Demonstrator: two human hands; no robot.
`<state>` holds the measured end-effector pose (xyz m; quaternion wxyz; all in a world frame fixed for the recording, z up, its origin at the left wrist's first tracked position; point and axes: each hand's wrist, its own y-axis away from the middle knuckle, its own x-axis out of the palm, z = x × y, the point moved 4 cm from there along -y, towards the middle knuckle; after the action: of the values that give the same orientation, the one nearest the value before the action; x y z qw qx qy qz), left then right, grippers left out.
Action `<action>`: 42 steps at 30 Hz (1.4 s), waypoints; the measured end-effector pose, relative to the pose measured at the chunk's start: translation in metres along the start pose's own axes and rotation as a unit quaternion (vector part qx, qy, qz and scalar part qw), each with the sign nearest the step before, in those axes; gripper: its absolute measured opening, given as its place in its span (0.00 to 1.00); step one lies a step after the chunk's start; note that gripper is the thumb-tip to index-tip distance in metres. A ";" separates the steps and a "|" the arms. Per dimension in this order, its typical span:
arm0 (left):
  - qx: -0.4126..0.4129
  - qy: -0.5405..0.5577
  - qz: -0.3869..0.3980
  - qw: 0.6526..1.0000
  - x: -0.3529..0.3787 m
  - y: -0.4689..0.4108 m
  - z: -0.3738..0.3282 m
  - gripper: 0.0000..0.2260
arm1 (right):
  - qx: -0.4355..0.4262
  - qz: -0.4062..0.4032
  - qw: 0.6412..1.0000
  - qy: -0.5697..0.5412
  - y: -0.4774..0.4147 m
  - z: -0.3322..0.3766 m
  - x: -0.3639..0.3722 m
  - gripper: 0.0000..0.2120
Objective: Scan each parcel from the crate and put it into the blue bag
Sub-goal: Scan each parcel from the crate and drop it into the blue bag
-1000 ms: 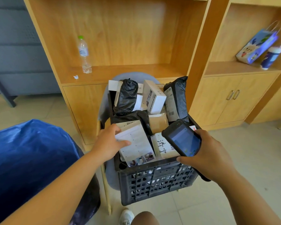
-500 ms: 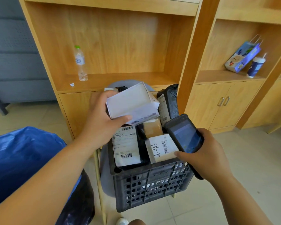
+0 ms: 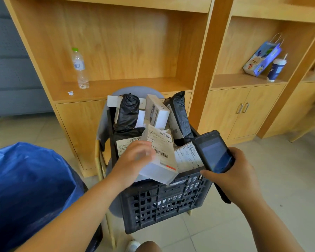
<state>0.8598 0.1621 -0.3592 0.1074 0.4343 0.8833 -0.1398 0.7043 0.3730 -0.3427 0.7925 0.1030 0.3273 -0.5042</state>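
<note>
My left hand (image 3: 135,160) grips a white box parcel (image 3: 161,157) over the front of the black crate (image 3: 164,200), its barcode label facing up. My right hand (image 3: 233,175) holds a black handheld scanner (image 3: 214,153) just right of the box, screen toward me. The crate stands on a chair and holds several more parcels: black poly bags (image 3: 127,113), a white box (image 3: 156,111) and labelled packets. The blue bag (image 3: 25,188) gapes open at lower left.
Wooden shelving (image 3: 127,42) stands behind the crate, with a water bottle (image 3: 80,69) on its ledge. A gift bag (image 3: 262,59) and cup (image 3: 276,69) sit on the right shelf. Cabinet doors (image 3: 242,110) are at right. Tiled floor surrounds the chair.
My left hand lifted the white box out of the crate, turned it label-up and brought it down beside the scanner. The scanner hand barely shifted.
</note>
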 end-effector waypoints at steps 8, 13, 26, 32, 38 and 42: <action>-0.323 0.075 -0.033 0.943 -0.007 -0.020 0.017 0.11 | -0.011 0.021 1.000 0.017 0.003 -0.002 0.011 0.35; -0.357 0.147 0.040 0.922 -0.002 -0.011 0.016 0.13 | -0.013 0.023 0.999 0.022 0.007 0.001 0.014 0.34; -0.132 0.178 -0.239 0.945 -0.108 0.079 0.021 0.19 | -0.082 0.096 0.991 0.046 0.023 0.052 0.052 0.41; -0.140 0.080 -0.338 0.927 -0.169 0.138 0.042 0.18 | -0.173 0.192 0.957 0.131 0.050 0.101 0.099 0.46; -0.151 0.057 -0.378 0.912 -0.199 0.176 0.056 0.20 | -0.288 0.276 0.875 0.274 0.079 0.142 0.137 0.41; -0.151 0.051 -0.394 0.905 -0.208 0.187 0.061 0.20 | -0.330 0.295 0.831 0.335 0.092 0.155 0.148 0.40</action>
<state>1.1377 0.0966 -0.3802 0.0625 0.0356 0.9973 -0.0130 0.8895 0.2316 -0.3318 0.7320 0.0896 0.6741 -0.0427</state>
